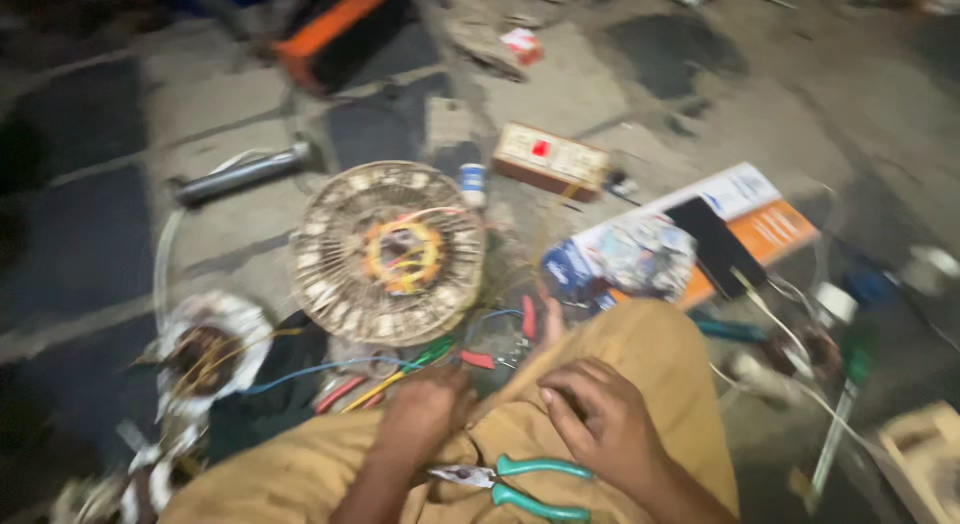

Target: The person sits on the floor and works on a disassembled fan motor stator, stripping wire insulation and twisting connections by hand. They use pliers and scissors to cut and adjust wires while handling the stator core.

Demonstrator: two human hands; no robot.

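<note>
While your left hand [425, 409] bunches closed on the coloured wires [400, 369] near your knee, your right hand [600, 419] rests loosely curled, holding nothing; the round wound stator [388, 252] just beyond looks heavy and rigid, so grip its rim, sparing the fragile windings.

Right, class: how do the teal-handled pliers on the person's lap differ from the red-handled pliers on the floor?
The teal-handled pliers rest on the tan trousers between the two hands; the red-handled pliers lie on the floor among loose wires. The teal pair shows whole, metal nose pointing left; the red pair is partly hidden, its nose unclear. Both look untouched, handles spread apart.
</note>
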